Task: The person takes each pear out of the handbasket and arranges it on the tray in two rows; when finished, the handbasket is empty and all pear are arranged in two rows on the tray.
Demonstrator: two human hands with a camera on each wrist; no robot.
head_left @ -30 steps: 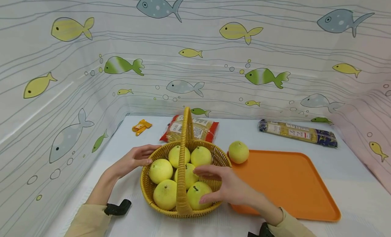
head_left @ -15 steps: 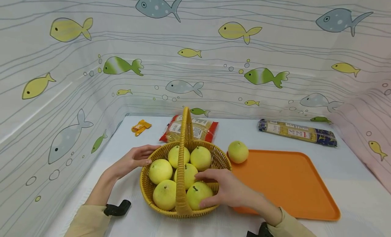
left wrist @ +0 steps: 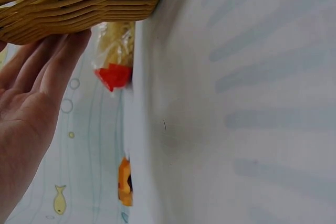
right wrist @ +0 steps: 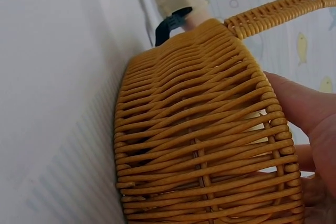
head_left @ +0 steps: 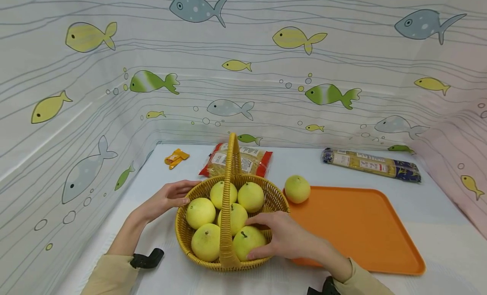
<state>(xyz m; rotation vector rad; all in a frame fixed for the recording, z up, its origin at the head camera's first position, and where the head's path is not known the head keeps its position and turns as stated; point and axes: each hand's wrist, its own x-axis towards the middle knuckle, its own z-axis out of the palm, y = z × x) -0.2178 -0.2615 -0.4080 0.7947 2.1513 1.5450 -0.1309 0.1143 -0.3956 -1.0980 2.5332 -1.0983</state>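
A yellow wicker basket with a tall arched handle stands in the middle of the table, holding several round yellow pears. My right hand reaches over the right rim and grips the front-right pear, thumb at its front and fingers behind. In the right wrist view, the basket's woven side hides most of that grasp. My left hand rests at the basket's left side, its thumb by the rim. Straight fingers lie against the weave in the left wrist view.
An orange tray lies to the right, with another pear at its back-left corner. Behind the basket is a red-ended clear bag. Small orange packets lie back left, and a long noodle-like pack back right.
My right hand has lowered slightly, and its thumb and fingers have closed in around the front-right pear. The left hand and basket have stayed put.
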